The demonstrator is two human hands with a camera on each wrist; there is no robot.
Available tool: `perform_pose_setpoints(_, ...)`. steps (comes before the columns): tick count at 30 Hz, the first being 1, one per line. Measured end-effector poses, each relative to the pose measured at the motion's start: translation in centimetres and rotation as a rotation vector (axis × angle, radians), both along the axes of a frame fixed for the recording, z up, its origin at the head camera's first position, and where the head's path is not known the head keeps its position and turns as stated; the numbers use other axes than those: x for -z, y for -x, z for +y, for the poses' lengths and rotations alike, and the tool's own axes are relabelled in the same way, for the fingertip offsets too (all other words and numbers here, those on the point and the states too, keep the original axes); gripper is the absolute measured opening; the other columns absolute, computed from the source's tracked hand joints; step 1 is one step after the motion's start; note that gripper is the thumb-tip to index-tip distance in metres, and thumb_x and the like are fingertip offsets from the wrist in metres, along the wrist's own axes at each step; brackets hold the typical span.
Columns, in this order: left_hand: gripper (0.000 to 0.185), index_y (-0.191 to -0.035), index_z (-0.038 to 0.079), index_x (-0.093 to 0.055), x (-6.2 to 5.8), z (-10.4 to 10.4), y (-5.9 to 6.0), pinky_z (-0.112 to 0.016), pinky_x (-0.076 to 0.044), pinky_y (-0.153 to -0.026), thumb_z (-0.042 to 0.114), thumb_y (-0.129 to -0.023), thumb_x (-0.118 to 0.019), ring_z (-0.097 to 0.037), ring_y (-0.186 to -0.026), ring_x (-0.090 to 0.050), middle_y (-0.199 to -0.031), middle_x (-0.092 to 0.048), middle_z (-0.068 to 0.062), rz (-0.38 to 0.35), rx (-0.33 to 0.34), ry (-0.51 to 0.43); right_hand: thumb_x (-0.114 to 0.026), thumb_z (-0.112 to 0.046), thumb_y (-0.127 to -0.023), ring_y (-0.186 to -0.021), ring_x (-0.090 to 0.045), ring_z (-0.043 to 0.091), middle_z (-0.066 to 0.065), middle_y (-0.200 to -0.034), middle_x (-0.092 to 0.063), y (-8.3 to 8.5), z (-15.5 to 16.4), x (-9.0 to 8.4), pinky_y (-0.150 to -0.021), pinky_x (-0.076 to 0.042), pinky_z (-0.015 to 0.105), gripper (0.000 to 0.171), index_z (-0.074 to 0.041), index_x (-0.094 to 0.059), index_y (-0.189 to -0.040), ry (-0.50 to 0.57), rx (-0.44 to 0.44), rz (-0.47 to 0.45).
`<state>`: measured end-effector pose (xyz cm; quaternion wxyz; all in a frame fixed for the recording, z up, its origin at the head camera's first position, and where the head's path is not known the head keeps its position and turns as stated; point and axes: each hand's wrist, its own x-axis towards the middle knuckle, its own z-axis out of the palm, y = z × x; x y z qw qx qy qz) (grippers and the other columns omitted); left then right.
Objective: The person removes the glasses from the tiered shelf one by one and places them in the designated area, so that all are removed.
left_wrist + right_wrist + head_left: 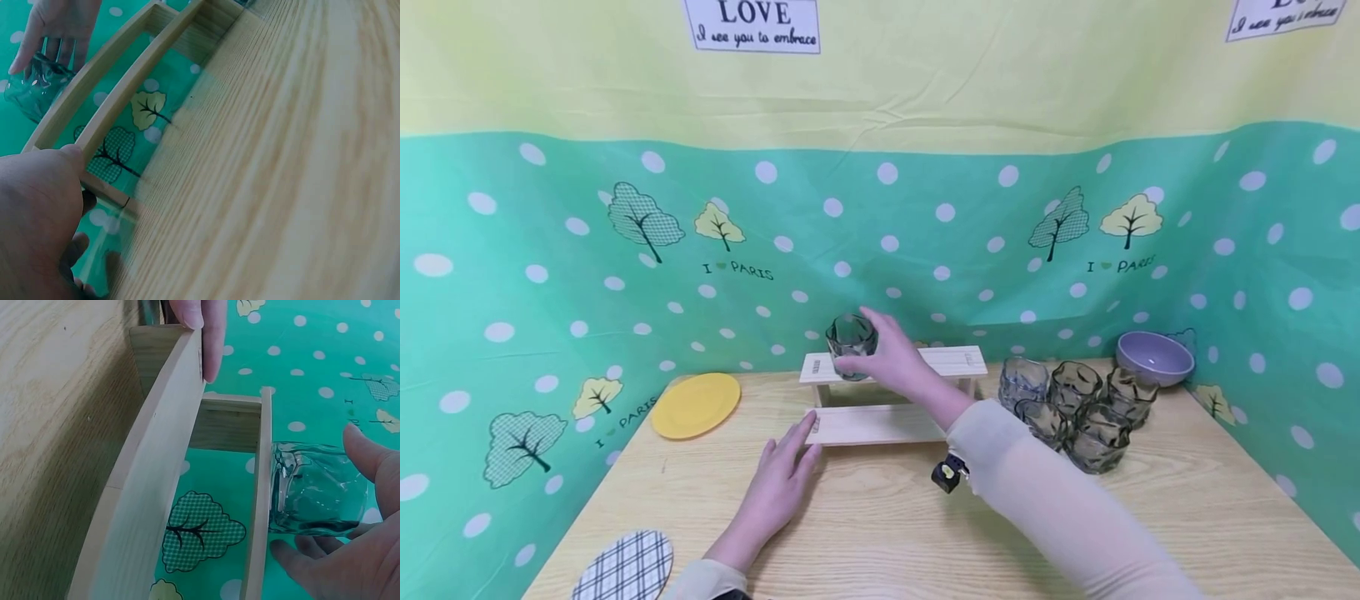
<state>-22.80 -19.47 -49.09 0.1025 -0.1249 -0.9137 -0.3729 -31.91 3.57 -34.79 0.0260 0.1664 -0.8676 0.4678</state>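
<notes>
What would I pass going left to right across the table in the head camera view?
Plaid mat → yellow plate → left hand → glass cup held by the right hand → cluster of glass cups → purple bowl.

Two bare hands: left hand (778, 483) lower centre, right hand (895, 358) mid-frame. Both arms in thin, pale cream long sleeves (1060, 508). Small black device with a yellow spot (950, 472) hangs below the right wrist.
</notes>
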Motion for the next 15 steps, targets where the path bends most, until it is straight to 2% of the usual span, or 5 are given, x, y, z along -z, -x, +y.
perform_pose_setpoints(6,0.058,-0.172,0.012,-0.040,0.07,-0.02,-0.03,-0.068,-0.009,-0.133,0.030,-0.118,-0.055,-0.044,-0.160,-0.037,-0.170,-0.047,-0.017,-0.004,-0.005,-0.005,-0.091,-0.042,-0.094,-0.156,-0.042,0.040,0.018,-0.172,-0.040,0.12,-0.24,0.16,-0.128,-0.038,0.058,0.101,-0.014,-0.035,-0.174,-0.005,0.021,0.003)
perform_pose_setpoints(15,0.059,-0.173,0.014,-0.038,0.22,-0.15,0.23,-0.068,-0.006,-0.134,0.030,-0.118,-0.055,-0.044,-0.161,-0.035,-0.171,-0.045,-0.015,-0.020,-0.007,-0.009,-0.086,-0.038,-0.100,-0.156,-0.044,0.037,0.016,-0.169,-0.046,0.09,-0.24,0.07,-0.128,-0.040,0.053,0.088,-0.010,-0.042,-0.170,0.022,0.037,0.019)
